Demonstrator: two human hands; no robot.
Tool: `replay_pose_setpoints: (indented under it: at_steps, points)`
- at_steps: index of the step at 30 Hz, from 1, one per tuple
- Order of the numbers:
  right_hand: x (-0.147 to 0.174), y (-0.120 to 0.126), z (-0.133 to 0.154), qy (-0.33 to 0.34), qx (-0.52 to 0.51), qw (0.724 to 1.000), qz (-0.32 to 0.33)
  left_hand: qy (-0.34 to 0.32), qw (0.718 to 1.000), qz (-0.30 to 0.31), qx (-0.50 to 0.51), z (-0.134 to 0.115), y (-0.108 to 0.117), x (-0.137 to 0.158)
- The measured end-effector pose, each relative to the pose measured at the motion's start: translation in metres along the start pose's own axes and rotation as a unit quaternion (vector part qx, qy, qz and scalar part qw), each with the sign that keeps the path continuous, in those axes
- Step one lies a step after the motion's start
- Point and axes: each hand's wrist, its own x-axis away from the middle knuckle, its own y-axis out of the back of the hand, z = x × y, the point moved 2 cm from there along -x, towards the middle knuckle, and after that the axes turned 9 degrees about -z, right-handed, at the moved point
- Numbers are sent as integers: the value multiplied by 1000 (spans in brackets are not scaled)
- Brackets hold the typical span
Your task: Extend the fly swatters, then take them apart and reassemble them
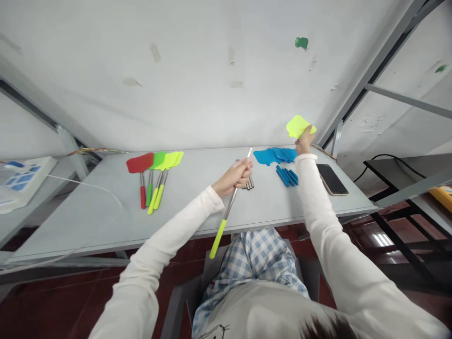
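My left hand [236, 178] is closed around a metal rod [231, 200] with a yellow-green grip [218, 239] hanging past the table's front edge. The rod's bare tip sticks up above the fist. My right hand [305, 140] pinches a yellow-green fly swatter head [297, 126], raised over the back right of the table. Blue swatter heads [270, 156] lie overlapped below and left of it. Several blue grips [286, 176] are grouped in front of them. Loose metal rods [250, 182] lie partly hidden behind my left hand.
Fly swatters with red [140, 163], green and yellow-green heads lie side by side on the left of the grey table [95, 207]. A phone [332, 179] rests near the right end. The white wall [197, 84] rises behind; metal posts [370, 75] frame the sides.
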Motion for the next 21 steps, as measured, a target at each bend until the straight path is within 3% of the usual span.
replay_pose_setpoints:
  at_steps: [2, 5, 9, 16, 21]
  points:
    - [-9, 13, -9, -60, -15, 998, -16, -9, 998, -32, 50, -7, 16, -1]
    - [1, 9, -18, -86, 15, 995, 55, -1, 992, -25, 121, -18, 24, -12]
    - [27, -17, -25, -32, 115, 979, 164, 21, 986, 1, 164, -19, 21, -20]
    - [53, -54, -35, 34, 295, 919, 259, 54, 975, -35, 211, -5, 42, -20]
    - [75, -63, -36, 131, 393, 874, 253, 68, 967, -41, 244, -2, 48, -28]
